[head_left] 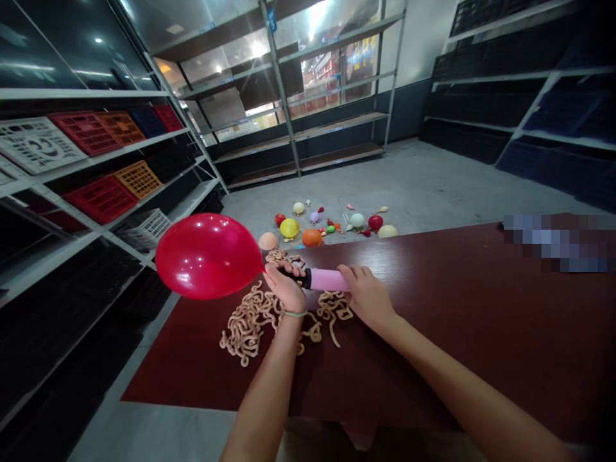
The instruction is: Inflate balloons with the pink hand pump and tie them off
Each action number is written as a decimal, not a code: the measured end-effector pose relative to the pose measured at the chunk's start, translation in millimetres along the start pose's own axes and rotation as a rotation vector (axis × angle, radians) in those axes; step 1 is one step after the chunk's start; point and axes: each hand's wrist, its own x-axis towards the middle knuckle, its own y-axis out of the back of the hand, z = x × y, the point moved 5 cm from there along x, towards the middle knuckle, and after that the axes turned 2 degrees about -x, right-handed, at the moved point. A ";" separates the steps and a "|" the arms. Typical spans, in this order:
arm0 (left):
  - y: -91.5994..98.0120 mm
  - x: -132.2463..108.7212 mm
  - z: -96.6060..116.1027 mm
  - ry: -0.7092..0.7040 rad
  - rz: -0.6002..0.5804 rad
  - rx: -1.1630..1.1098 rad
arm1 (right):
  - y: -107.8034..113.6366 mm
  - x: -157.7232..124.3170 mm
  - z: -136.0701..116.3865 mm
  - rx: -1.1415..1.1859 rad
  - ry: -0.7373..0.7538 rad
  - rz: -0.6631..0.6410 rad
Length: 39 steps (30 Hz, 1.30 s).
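Note:
A large red balloon (pixel 206 256), inflated, sits at the nozzle end of a pink and black hand pump (pixel 330 280). My left hand (pixel 287 287) is closed around the black front end of the pump, by the balloon's neck. At the pump's other end, my right hand (pixel 368 296) grips the pink barrel. Below the hands, a tangle of tan uninflated long balloons (pixel 248 327) lies on the dark red table (pixel 433 333), with a smaller bunch (pixel 334 308) under the pump. Exactly how the balloon's neck meets the nozzle is hidden by my left fingers.
Beyond the table, several small balloons, including an orange one (pixel 312 238) and a yellow one (pixel 289 228), lie on the grey floor (pixel 414 179). Shelves with coloured crates (pixel 101 197) stand at left. A metal rack (pixel 283 96) is at the back. A blurred patch (pixel 553 240) covers the table's right edge.

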 end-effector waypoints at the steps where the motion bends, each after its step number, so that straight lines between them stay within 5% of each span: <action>1: -0.1 0.0 -4.1 0.008 -0.015 0.005 | -1.1 0.4 1.5 0.012 0.019 -0.004; 11: 12.2 24.4 18.0 -0.047 0.070 -0.026 | 1.4 6.8 60.1 -0.056 -0.020 0.064; 16: 17.5 27.0 22.9 -0.034 0.156 -0.053 | 8.7 5.6 38.3 -0.084 -0.055 0.060; 23: 9.6 9.2 -5.3 0.026 0.036 0.022 | 6.8 -1.3 -2.9 -0.010 0.039 0.010; 27: 11.4 13.2 -11.5 0.027 -0.011 0.062 | 3.3 0.7 9.9 0.004 0.097 -0.001; 33: 15.5 25.9 11.3 -0.052 0.034 0.058 | 3.3 6.0 54.1 -0.051 0.011 0.066; 39: 19.9 28.0 23.8 -0.082 0.107 0.050 | 0.8 4.9 37.0 -0.056 0.023 0.036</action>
